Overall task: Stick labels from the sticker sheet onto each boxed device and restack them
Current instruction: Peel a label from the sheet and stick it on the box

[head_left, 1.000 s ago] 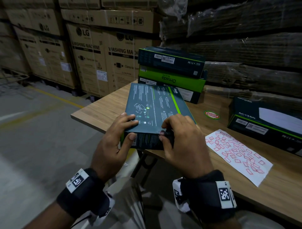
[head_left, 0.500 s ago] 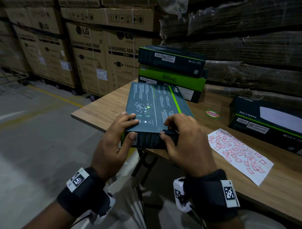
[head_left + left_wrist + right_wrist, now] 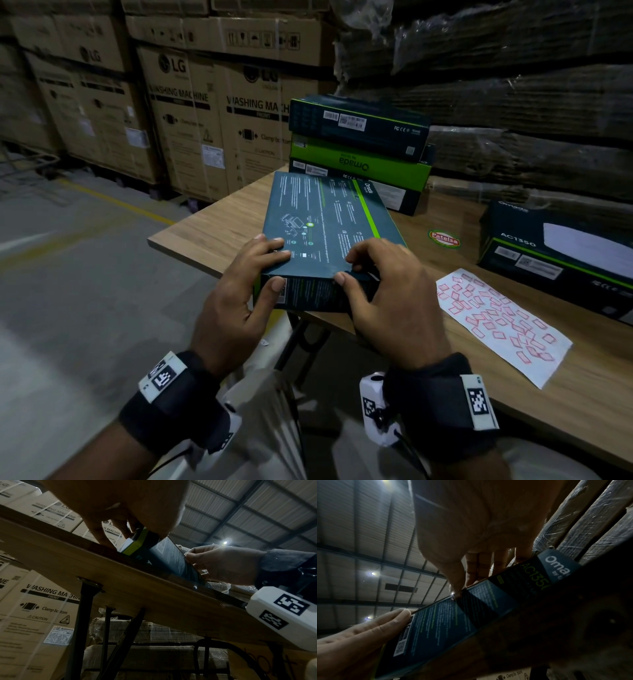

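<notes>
Boxed device (image 3: 329, 236), a flat dark teal carton with a green stripe, lies on the near corner of the wooden surface (image 3: 212, 226), its near end reaching the edge. The left hand (image 3: 239, 291) grips the near-left corner: fingers (image 3: 270, 245) flat on the top face, thumb pressed against the end panel. The right hand (image 3: 387, 294) takes the near-right corner with fingers curled on top and the thumb on the upper edge of the end panel. Whether a label sits under those fingertips cannot be told from the head view or from either wrist view.

Behind it stands a stack of 3 similar boxes (image 3: 359, 147), and 1 larger box (image 3: 561, 260) lies to the right. A white sticker sheet (image 3: 503, 322) with many small red labels lies flat on the surface just right of the right hand.

My judgement is that the carton is stiff cardboard, light to moderate in weight, and smooth enough to slide easily on the wood. Its broad faces should take firm pressing without denting, but the corners could crush under a hard squeeze. The best hold looks to be both long sides or 2 opposite corners, keeping it level when it goes onto the stack. The labels are small and thin; they will likely need a fingernail at 1 corner to peel.
</notes>
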The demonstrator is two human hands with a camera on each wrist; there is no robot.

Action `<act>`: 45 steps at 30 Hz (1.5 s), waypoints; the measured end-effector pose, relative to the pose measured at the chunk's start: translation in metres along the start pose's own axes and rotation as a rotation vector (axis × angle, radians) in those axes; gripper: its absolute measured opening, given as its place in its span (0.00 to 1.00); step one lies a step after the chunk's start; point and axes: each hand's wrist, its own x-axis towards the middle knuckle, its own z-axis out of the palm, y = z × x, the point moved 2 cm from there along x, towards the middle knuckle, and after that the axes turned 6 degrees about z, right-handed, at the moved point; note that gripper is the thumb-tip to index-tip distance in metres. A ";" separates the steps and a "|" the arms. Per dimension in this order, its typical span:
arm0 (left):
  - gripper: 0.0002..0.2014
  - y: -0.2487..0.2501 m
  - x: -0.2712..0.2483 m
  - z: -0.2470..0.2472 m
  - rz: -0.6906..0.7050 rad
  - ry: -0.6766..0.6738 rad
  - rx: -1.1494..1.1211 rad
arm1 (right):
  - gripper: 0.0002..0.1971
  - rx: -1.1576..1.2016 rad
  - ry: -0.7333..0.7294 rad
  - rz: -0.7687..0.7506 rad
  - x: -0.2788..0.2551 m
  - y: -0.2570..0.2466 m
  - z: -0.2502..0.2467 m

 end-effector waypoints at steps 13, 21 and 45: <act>0.20 0.000 0.001 0.000 0.007 0.001 0.009 | 0.10 0.094 0.099 0.142 0.000 -0.006 0.006; 0.19 0.001 0.001 0.000 0.002 0.009 -0.006 | 0.10 0.173 0.128 0.257 0.006 -0.004 0.009; 0.19 0.000 -0.001 0.001 -0.001 0.008 -0.009 | 0.07 0.086 0.135 0.263 0.010 -0.006 0.013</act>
